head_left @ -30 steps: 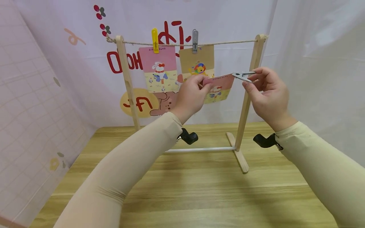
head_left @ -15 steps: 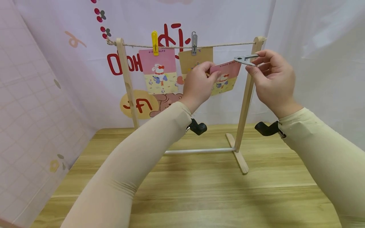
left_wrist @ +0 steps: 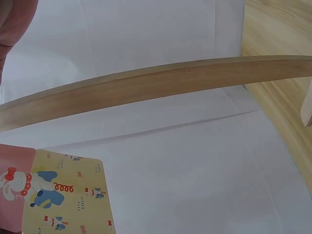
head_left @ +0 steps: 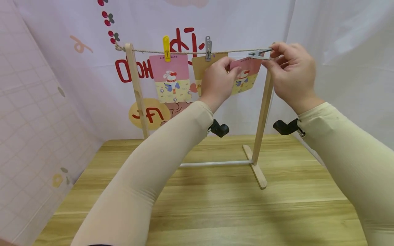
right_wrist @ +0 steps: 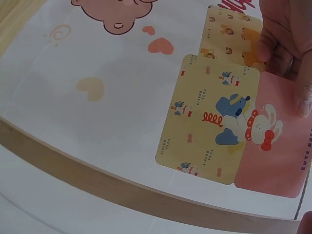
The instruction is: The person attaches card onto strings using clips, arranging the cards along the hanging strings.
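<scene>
A pink-and-yellow rabbit card point(head_left: 243, 78) is pinched at its upper left corner by my left hand point(head_left: 218, 79). Between thumb and fingers, my right hand point(head_left: 292, 70) holds a grey clothespin point(head_left: 259, 54) by its handle end. The clothespin's tip overlaps the card's top edge, right at the twine line point(head_left: 235, 51). In the right wrist view the card point(right_wrist: 219, 126) shows its rabbit print, with the left thumb on its pink part. Behind my left hand hangs a tan lion card point(head_left: 201, 66) under another grey clothespin point(head_left: 208, 49).
A second rabbit card point(head_left: 171, 78) hangs from a yellow clothespin point(head_left: 166, 48) at the left. Wooden posts point(head_left: 137, 89) hold up the line, joined low down by a white rod point(head_left: 215, 164). The stand rests on a wood-grain table point(head_left: 215, 212) before a printed white cloth.
Both hands have risen toward the line, carrying the rabbit card and the grey clothespin. My left hand has also shifted right, over the lion card.
</scene>
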The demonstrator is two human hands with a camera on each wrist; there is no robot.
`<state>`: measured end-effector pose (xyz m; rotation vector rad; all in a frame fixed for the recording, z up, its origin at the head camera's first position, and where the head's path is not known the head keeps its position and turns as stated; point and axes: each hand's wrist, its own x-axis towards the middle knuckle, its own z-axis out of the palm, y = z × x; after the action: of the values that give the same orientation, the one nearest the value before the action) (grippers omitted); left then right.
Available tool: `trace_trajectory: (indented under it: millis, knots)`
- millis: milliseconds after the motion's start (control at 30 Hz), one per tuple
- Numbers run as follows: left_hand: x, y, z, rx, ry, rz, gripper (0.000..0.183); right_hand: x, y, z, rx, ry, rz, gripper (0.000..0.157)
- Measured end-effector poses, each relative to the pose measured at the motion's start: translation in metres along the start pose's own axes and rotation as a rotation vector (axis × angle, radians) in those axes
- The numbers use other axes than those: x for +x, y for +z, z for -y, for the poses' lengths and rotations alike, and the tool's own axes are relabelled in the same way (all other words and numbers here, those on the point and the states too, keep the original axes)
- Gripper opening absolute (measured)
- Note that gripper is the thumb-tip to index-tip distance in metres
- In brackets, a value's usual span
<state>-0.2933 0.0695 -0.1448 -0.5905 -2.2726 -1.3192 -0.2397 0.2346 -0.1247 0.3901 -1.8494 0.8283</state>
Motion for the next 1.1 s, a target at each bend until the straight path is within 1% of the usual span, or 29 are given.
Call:
trace_trajectory:
  millis: [133, 200, 467, 567, 733, 800, 1100]
  knots:
    - [0.004, 0.001, -0.002, 0.001, -0.007, -0.013, 0.021, 0.002, -0.001, 0.013, -0.002, 0.008, -0.003, 0.019]
    - [0.005, 0.002, -0.002, 0.000, -0.009, -0.019, 0.020, 0.004, -0.001, 0.015, -0.011, 0.003, -0.002, 0.019]
    - [0.011, 0.002, -0.003, 0.015, -0.016, -0.043, 0.021, 0.022, 0.000, -0.002, -0.103, -0.039, 0.022, 0.018]
    - [0.012, 0.003, -0.003, 0.023, -0.023, -0.041, 0.021, 0.028, 0.000, -0.004, -0.147, -0.063, 0.046, 0.016]
    - [0.013, 0.004, 0.000, 0.011, -0.005, -0.050, 0.022, 0.033, 0.000, -0.003, -0.244, -0.125, 0.087, 0.014]
    - [0.014, 0.004, 0.001, 0.011, -0.001, -0.055, 0.022, 0.033, 0.000, -0.003, -0.258, -0.137, 0.098, 0.013]
    - [0.017, 0.006, 0.004, -0.005, -0.006, -0.070, 0.024, 0.035, -0.001, -0.002, -0.288, -0.136, 0.156, 0.014]
